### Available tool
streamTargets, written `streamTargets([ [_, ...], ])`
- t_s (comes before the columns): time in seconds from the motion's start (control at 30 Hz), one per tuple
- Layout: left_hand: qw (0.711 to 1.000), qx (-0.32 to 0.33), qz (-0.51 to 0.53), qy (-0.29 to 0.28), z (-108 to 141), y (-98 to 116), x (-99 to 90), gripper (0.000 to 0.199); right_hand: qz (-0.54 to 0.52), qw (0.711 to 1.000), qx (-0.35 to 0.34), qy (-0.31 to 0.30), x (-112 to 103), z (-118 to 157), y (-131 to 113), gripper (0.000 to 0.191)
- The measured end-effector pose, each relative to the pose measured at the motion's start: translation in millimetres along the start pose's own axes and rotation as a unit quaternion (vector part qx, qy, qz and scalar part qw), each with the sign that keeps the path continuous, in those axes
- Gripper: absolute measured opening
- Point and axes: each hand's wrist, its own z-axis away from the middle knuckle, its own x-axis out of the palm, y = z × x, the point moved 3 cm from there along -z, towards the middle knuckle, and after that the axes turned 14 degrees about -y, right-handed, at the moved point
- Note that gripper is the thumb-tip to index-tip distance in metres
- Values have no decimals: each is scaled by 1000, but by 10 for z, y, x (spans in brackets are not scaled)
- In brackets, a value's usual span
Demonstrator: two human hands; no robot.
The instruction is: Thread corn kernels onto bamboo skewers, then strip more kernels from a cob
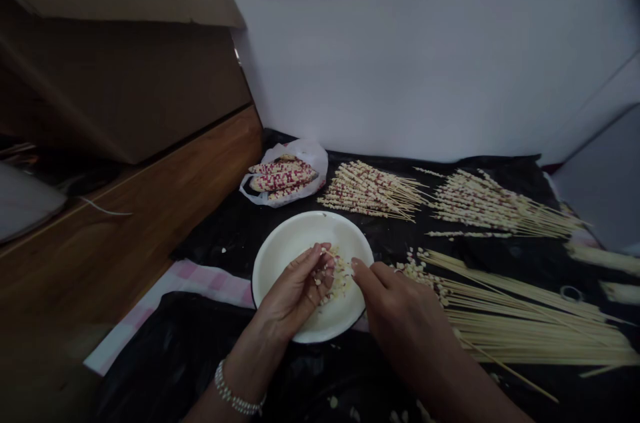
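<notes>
Pale corn kernels (pixel 330 276) heaped against the cupped left hand (pixel 295 286), directly over a white enamel plate (pixel 300 231), a few more lying on the plate below. Left fingers curled upward and loosely together, cradling the small heap, with no single kernel visibly pinched. Right hand (pixel 400 299) just beside it, reaching in past the plate's right edge, fingers pressed together, fingertips (pixel 356 265) almost touching the kernels. Any kernel between those fingertips, impossible to make out from this view. Both hands low and close together, busy with loose kernels over the plate. Around the left wrist, a bead bracelet (pixel 235 396).

Beneath the plate, a black plastic sheet (pixel 225 243), with a strip of pink checked cloth (pixel 185 279) along its near side. Just right of the plate, a small pile of loose kernels (pixel 413 271) on the plastic, touching the ends of a broad fan of bare bamboo skewers (pixel 525 319). Farther back, a first bundle of kernel-threaded skewers (pixel 370 191) and, to its right, a second bundle (pixel 500 206). Behind the plate and to the left, red-and-white corn cobs (pixel 283 176) in a crumpled white plastic bag (pixel 315 159). Off to the left, a wooden ledge (pixel 125 189) below a cardboard box (pixel 125 76); behind everything, a white wall (pixel 425 43).
</notes>
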Motion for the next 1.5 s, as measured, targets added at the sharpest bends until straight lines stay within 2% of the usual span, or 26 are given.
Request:
streamTargets([
  [0.17, 1000, 14, -14, -22, 7, 6, 15, 6, 0, 1000, -2, 4, -24, -1, 1, 41],
  [0.3, 998, 26, -60, -18, 12, 29, 11, 8, -4, 1000, -1, -4, -25, 6, -8, 42],
  [0.47, 996, -3, -82, -43, 30, 3, 29, 11, -8, 1000, 0, -12, 13, 14, -45, 42],
  [0.63, 997, -9, -66, -42, 26, -51, 28, 11, -7, 1000, 8, -14, 30, -6, -42, 37],
  [0.8, 996, -34, 32, -72, -5, -14, 15, 30, -17, 999, 24, -28, 11, -21, 23, 33],
  [0.9, 997, -37, 25, -62, -12, 25, -23, 56, -5, 1000, 24, -11, 14, -16, 39, 35],
  [1.0, 998, -38, 0, -49, -12, 32, -35, 67, -7, 1000, 19, -18, 38, -13, 34, 36],
  [1.2, 997, -8, -56, -44, -1, 38, 5, 49, -13, 1000, 13, -18, 29, -19, 22, 36],
  [1.33, 993, 4, -92, -71, 21, 54, 24, 37, -15, 1000, 16, -22, 31, -23, 26, 30],
  [1.5, 991, 0, -104, -80, 27, 131, -1, 36, -5, 1000, 12, -6, 21, -18, 23, 37],
])
